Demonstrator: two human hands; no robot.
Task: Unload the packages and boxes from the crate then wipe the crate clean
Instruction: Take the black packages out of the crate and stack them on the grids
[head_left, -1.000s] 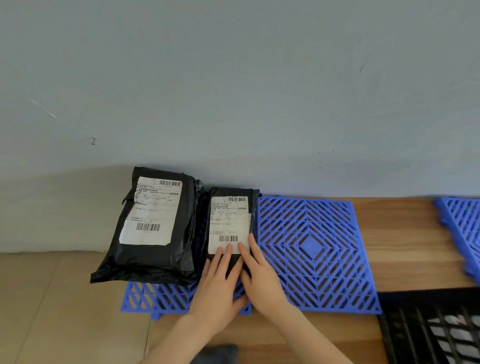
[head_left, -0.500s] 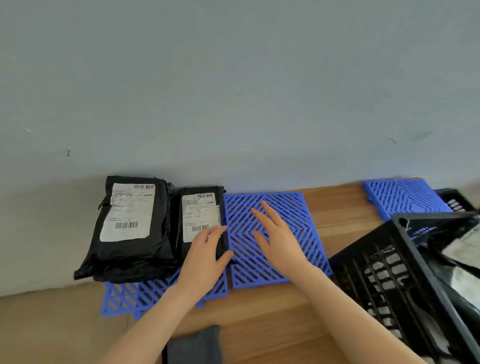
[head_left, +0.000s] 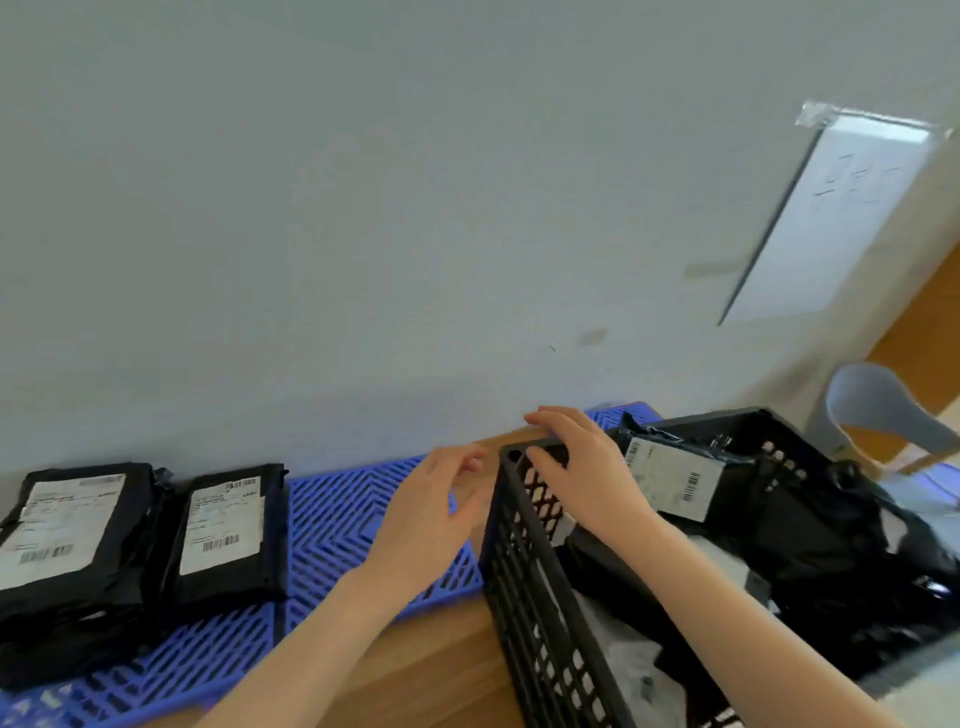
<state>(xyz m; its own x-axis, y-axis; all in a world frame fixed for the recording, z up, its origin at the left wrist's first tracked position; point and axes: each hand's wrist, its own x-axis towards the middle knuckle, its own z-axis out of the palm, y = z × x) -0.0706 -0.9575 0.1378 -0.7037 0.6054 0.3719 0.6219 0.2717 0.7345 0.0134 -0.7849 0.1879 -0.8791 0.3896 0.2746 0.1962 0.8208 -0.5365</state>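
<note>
- Head view: the black crate (head_left: 524, 597) sits on the counter (head_left: 431, 670) at the right. It is far from empty, with dark bags heaped inside and a labelled package (head_left: 670, 483) leaning against its far wall.
- The right hand (head_left: 582, 473) is at the crate's far-left corner. Its fingers (head_left: 545, 418) are nearly straight and draped over the rim, and they hold nothing that I can make out.
- The left hand (head_left: 431, 519) hovers outside the crate over the blue mat (head_left: 337, 519), loosely curved and empty.
- A large package (head_left: 67, 540) and a smaller package (head_left: 228, 525) lie side by side on the mat's left end, well apart from the crate.
- Here's what matters: the labelled package lies just to the right of the right hand. Its long side runs roughly left to right, tipped a little.
- The right hand is clearly nearer; the left has the crate's wall in its way.
- My read: unloading is only partly done, the labelled package looks the likely next pick, and wiping hasn't begun.
</note>
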